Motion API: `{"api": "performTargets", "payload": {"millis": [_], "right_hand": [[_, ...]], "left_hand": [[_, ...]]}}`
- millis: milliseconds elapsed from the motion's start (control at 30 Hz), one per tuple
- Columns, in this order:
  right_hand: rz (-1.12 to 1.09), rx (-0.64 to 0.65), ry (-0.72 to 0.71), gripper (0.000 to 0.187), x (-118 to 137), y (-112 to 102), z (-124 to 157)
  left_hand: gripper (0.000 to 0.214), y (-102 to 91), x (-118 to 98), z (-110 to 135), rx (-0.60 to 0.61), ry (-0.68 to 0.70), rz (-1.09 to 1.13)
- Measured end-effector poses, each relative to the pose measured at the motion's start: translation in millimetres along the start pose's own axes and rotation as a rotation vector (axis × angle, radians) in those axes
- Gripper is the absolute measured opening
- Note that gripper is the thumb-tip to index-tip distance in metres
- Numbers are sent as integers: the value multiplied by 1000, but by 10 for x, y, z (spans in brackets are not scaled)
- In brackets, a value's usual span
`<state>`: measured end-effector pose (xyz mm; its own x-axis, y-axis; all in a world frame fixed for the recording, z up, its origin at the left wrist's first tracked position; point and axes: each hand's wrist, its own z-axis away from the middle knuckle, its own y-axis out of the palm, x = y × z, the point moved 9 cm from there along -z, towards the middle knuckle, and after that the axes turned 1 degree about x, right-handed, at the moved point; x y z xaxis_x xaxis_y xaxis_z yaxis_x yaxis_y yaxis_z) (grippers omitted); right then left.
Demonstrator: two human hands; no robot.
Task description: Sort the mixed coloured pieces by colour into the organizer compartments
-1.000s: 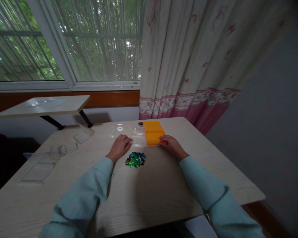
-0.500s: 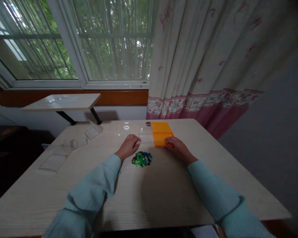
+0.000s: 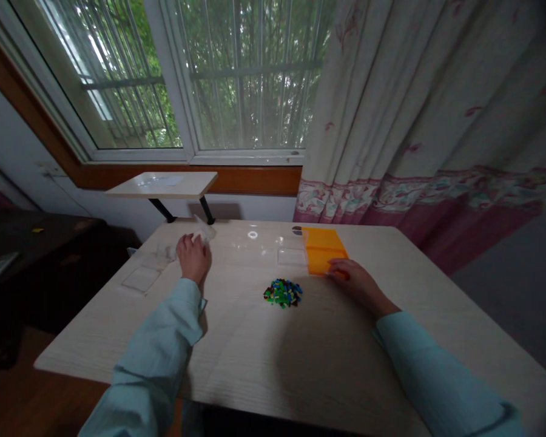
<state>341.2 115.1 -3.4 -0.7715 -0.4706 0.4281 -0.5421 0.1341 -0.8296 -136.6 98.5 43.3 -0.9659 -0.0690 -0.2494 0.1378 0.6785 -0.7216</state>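
My left hand (image 3: 193, 258) is at the left of the table, its fingers curled on a clear plastic piece (image 3: 204, 229) that tilts up beyond them. The fingertips are partly hidden. My right hand (image 3: 353, 280) pinches the near right corner of an orange plastic sheet (image 3: 325, 249), which lies on the table with a crease across it. A clear shallow tray (image 3: 292, 257) lies against the sheet's left side. Between my hands, a little nearer to me, is a pile of small building bricks (image 3: 283, 293) in green, blue, brown and other colours.
Other clear plastic trays (image 3: 141, 279) lie to the left of my left hand. A small raised shelf (image 3: 164, 185) on black legs stands at the table's back left. Behind the table (image 3: 241, 352) are a window and a flowered curtain (image 3: 346, 164).
My left hand has left the clear tray beside the orange sheet and moved left to the other clear pieces. My right hand stays at the sheet's corner. The camera view has turned left.
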Motion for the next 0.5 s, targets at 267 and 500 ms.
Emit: {"api": "performTargets", "payload": {"millis": [267, 500], "right_hand": [[-64, -6, 5, 28, 26, -12, 4], [-70, -17, 19, 26, 72, -46, 6]], "left_hand": [[33, 307, -568, 66, 223, 162, -11], [37, 294, -1322, 306, 334, 506, 473]]}}
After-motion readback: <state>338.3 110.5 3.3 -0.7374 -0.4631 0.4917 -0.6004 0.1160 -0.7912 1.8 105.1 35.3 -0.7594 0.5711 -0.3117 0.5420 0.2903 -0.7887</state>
